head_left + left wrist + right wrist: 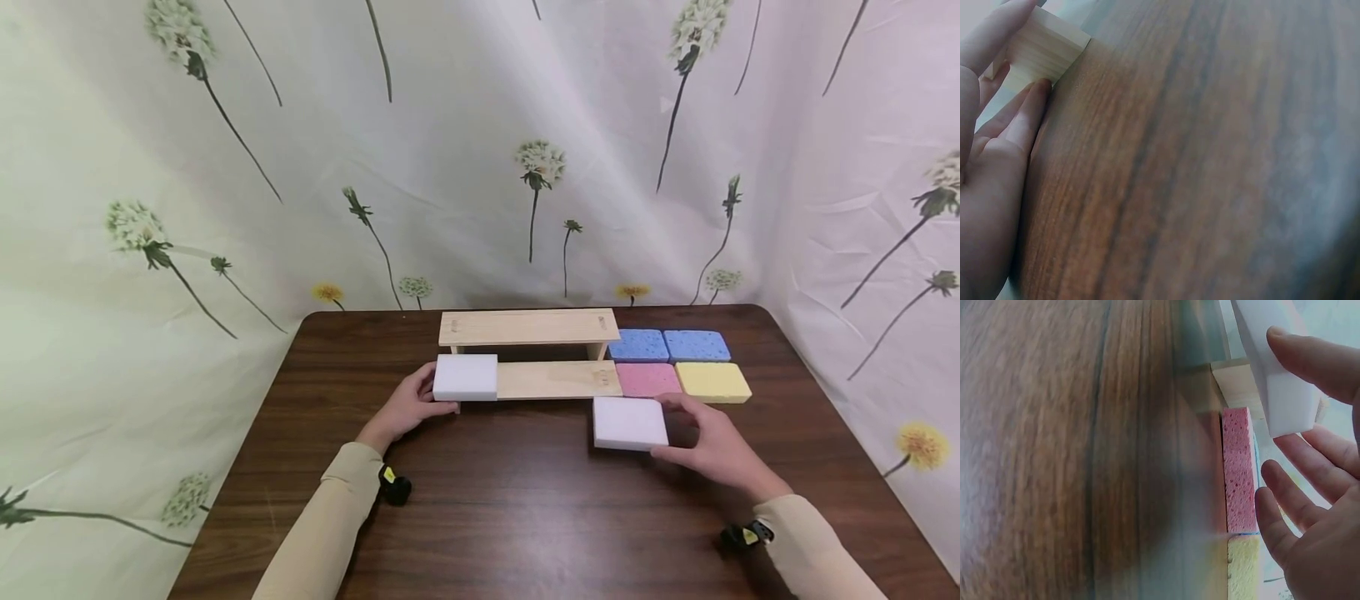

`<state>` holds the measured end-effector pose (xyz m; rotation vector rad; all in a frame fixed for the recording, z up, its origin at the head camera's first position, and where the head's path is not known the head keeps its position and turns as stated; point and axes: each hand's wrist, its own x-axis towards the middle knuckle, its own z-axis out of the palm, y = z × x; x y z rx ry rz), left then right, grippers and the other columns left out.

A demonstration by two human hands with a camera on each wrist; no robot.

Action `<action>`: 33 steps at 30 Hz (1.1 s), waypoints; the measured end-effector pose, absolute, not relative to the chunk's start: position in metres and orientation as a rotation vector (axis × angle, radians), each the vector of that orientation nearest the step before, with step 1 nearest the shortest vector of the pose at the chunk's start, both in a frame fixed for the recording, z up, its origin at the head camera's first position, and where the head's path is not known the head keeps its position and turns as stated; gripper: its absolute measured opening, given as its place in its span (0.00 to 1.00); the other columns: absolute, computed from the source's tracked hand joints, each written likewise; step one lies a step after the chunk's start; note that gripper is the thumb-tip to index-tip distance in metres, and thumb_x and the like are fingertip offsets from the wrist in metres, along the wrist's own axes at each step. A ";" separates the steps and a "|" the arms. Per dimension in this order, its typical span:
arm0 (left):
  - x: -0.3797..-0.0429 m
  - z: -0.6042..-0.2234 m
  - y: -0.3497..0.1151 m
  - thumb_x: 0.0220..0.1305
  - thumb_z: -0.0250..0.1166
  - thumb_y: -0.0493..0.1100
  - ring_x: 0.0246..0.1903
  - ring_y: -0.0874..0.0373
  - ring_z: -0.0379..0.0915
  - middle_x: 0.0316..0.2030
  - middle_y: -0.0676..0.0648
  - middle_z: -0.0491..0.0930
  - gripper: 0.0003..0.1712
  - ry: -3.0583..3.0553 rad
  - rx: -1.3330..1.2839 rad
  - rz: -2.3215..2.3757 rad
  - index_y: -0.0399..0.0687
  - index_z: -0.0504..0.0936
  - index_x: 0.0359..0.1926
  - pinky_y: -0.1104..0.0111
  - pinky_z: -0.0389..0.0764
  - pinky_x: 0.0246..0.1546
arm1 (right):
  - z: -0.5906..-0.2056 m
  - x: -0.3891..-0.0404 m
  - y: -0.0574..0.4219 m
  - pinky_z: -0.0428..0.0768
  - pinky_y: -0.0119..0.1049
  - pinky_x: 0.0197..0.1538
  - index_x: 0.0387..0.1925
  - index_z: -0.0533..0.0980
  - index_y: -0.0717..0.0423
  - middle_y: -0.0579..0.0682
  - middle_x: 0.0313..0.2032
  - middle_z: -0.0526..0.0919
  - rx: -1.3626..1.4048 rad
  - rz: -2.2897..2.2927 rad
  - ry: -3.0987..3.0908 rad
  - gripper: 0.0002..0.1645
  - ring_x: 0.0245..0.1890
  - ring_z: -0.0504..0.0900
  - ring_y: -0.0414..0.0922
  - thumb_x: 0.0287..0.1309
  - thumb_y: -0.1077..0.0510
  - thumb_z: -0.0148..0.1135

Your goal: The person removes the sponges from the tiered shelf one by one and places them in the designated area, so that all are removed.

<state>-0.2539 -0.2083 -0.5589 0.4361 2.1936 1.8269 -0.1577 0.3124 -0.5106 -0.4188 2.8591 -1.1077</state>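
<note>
A two-step wooden stand (555,379) rests at the table's far side, with one white sponge (465,377) on the left end of its lower step. At that end, my left hand (405,406) grips the stand between thumb and fingers, close beside the white sponge. The left wrist view shows the wooden end (1044,53) between them. My right hand (708,442) pinches a second white sponge (630,422) by its right end, thumb in front. This sponge is off the table, just before the stand's right end; its right end (1291,403) shows in the right wrist view.
Right of the stand lie two blue sponges (637,344), a pink sponge (647,379) and a yellow sponge (712,382) in two rows. The brown wooden table (525,500) stretches toward me. A flower-printed cloth (465,167) hangs behind and at both sides.
</note>
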 end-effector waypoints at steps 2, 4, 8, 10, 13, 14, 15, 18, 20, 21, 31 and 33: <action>-0.254 -0.559 -0.208 0.59 0.79 0.34 0.70 0.43 0.69 0.71 0.37 0.70 0.48 2.196 0.439 1.824 0.42 0.65 0.76 0.69 0.80 0.60 | -0.512 -0.158 0.314 0.83 0.62 0.59 0.68 0.72 0.58 0.60 0.61 0.81 -0.425 -1.097 2.866 0.50 0.59 0.82 0.61 0.51 0.40 0.84; -0.254 -0.560 -0.208 0.59 0.80 0.34 0.70 0.43 0.69 0.71 0.37 0.70 0.48 2.198 0.440 1.822 0.42 0.65 0.76 0.69 0.80 0.61 | -0.513 -0.158 0.316 0.81 0.63 0.60 0.67 0.72 0.58 0.60 0.61 0.81 -0.426 -1.086 2.871 0.50 0.60 0.81 0.61 0.51 0.40 0.84; -0.254 -0.560 -0.208 0.59 0.80 0.34 0.70 0.44 0.69 0.71 0.37 0.70 0.47 2.199 0.436 1.824 0.42 0.66 0.75 0.70 0.80 0.61 | -0.517 -0.159 0.320 0.79 0.64 0.62 0.67 0.73 0.58 0.59 0.61 0.82 -0.431 -1.070 2.880 0.48 0.62 0.81 0.60 0.51 0.39 0.83; -0.254 -0.559 -0.208 0.59 0.80 0.33 0.71 0.44 0.69 0.71 0.38 0.69 0.48 2.198 0.431 1.824 0.42 0.66 0.75 0.70 0.80 0.61 | -0.518 -0.158 0.321 0.79 0.63 0.63 0.66 0.73 0.57 0.59 0.60 0.82 -0.429 -1.070 2.883 0.48 0.62 0.81 0.60 0.51 0.40 0.83; -0.253 -0.558 -0.208 0.59 0.80 0.33 0.71 0.43 0.68 0.72 0.37 0.69 0.48 2.196 0.426 1.828 0.42 0.65 0.76 0.70 0.80 0.61 | -0.519 -0.158 0.323 0.80 0.61 0.61 0.65 0.74 0.57 0.58 0.60 0.83 -0.424 -1.070 2.877 0.47 0.60 0.83 0.59 0.51 0.40 0.83; -0.253 -0.558 -0.208 0.59 0.80 0.33 0.71 0.43 0.68 0.72 0.37 0.69 0.48 2.196 0.424 1.829 0.41 0.65 0.76 0.70 0.79 0.61 | -0.520 -0.159 0.324 0.81 0.61 0.61 0.65 0.74 0.56 0.58 0.60 0.83 -0.421 -1.075 2.872 0.47 0.60 0.83 0.59 0.51 0.40 0.83; -0.253 -0.557 -0.207 0.59 0.80 0.33 0.71 0.42 0.68 0.72 0.37 0.69 0.48 2.196 0.422 1.829 0.41 0.65 0.76 0.70 0.80 0.60 | -0.520 -0.159 0.325 0.81 0.61 0.61 0.65 0.74 0.56 0.59 0.60 0.83 -0.418 -1.080 2.867 0.47 0.60 0.83 0.60 0.51 0.40 0.84; -0.253 -0.557 -0.207 0.59 0.80 0.34 0.71 0.42 0.68 0.72 0.36 0.69 0.48 2.192 0.415 1.831 0.41 0.65 0.76 0.71 0.79 0.60 | -0.522 -0.159 0.328 0.82 0.61 0.60 0.65 0.73 0.56 0.60 0.60 0.82 -0.408 -1.081 2.856 0.47 0.59 0.83 0.61 0.51 0.40 0.83; -0.253 -0.557 -0.207 0.59 0.80 0.34 0.71 0.42 0.68 0.72 0.36 0.69 0.48 2.191 0.412 1.832 0.41 0.65 0.76 0.71 0.79 0.60 | -0.523 -0.159 0.330 0.82 0.61 0.60 0.65 0.73 0.55 0.60 0.60 0.82 -0.398 -1.077 2.854 0.46 0.59 0.83 0.61 0.51 0.40 0.83; -0.253 -0.557 -0.207 0.59 0.80 0.33 0.71 0.42 0.68 0.72 0.36 0.69 0.48 2.190 0.411 1.832 0.41 0.65 0.76 0.71 0.79 0.60 | -0.523 -0.159 0.331 0.82 0.61 0.60 0.66 0.73 0.55 0.60 0.61 0.82 -0.388 -1.069 2.858 0.47 0.59 0.83 0.61 0.51 0.39 0.83; -0.252 -0.556 -0.207 0.58 0.80 0.33 0.71 0.43 0.68 0.72 0.38 0.69 0.47 2.202 0.408 1.822 0.42 0.66 0.75 0.70 0.79 0.62 | -0.522 -0.160 0.342 0.81 0.63 0.60 0.67 0.72 0.58 0.62 0.62 0.80 -0.368 -1.006 2.858 0.48 0.60 0.81 0.62 0.53 0.40 0.82; -0.252 -0.556 -0.207 0.59 0.80 0.34 0.72 0.44 0.68 0.72 0.38 0.69 0.47 2.205 0.410 1.814 0.43 0.66 0.75 0.70 0.79 0.62 | -0.522 -0.161 0.345 0.81 0.63 0.60 0.67 0.72 0.58 0.62 0.62 0.80 -0.378 -0.982 2.864 0.48 0.60 0.81 0.62 0.53 0.40 0.82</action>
